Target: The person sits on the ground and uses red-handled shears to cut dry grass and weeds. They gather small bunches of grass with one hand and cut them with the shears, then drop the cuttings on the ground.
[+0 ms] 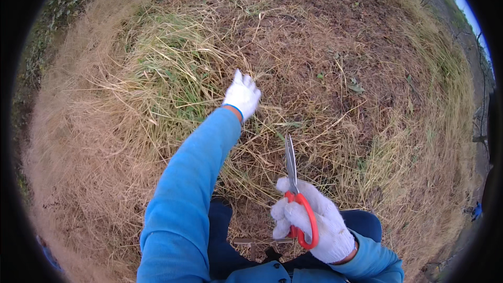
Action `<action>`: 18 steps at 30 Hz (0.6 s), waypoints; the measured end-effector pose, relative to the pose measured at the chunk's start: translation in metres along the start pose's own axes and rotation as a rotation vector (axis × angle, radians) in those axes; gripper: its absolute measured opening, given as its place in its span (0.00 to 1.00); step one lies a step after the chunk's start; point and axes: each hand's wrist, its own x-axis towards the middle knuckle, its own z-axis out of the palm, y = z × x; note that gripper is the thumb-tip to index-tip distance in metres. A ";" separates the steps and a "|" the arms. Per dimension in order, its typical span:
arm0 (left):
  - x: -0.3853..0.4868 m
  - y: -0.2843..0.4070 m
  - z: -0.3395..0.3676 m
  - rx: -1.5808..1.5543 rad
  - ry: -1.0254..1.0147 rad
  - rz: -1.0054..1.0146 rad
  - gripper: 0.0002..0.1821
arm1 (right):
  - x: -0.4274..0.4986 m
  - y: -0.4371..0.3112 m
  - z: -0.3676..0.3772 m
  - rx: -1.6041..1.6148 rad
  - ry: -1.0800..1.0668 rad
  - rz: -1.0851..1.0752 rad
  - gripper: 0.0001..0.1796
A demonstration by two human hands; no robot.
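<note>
My left hand [243, 93], in a white knitted glove, reaches out over the ground at the right edge of a clump of green and straw-coloured grass [177, 67]. Its fingertips point away from me among thin stalks, and whether they grip any cannot be told. Close to my body, my right hand [310, 216], gloved the same way, holds scissors by their red handles [310, 224]. The metal blades [290, 161] lie together and point forward over cut or flattened dry grass [267, 165].
Brown dry plant litter [298, 47] covers the ground ahead. Tall dry grass stands at left [78, 145] and right [444, 145]. My knees in dark trousers [363, 222] are near the bottom. A leafy strip [59, 11] runs along the upper left rim.
</note>
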 end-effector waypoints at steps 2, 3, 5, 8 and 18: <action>0.007 -0.033 0.011 0.150 -0.100 -0.053 0.26 | 0.005 -0.006 0.000 -0.015 -0.001 0.052 0.32; 0.002 -0.052 0.022 0.105 -0.138 -0.103 0.23 | 0.008 -0.009 0.000 -0.021 -0.003 0.081 0.32; -0.022 -0.087 0.052 0.206 -0.313 -0.159 0.24 | 0.018 -0.015 0.000 -0.020 -0.020 0.077 0.31; -0.103 -0.131 0.114 0.096 -0.214 -0.288 0.17 | 0.037 -0.021 -0.001 -0.022 -0.045 0.068 0.30; -0.361 -0.038 0.282 -0.176 -0.630 -0.517 0.27 | 0.098 -0.017 -0.006 0.033 -0.052 0.053 0.25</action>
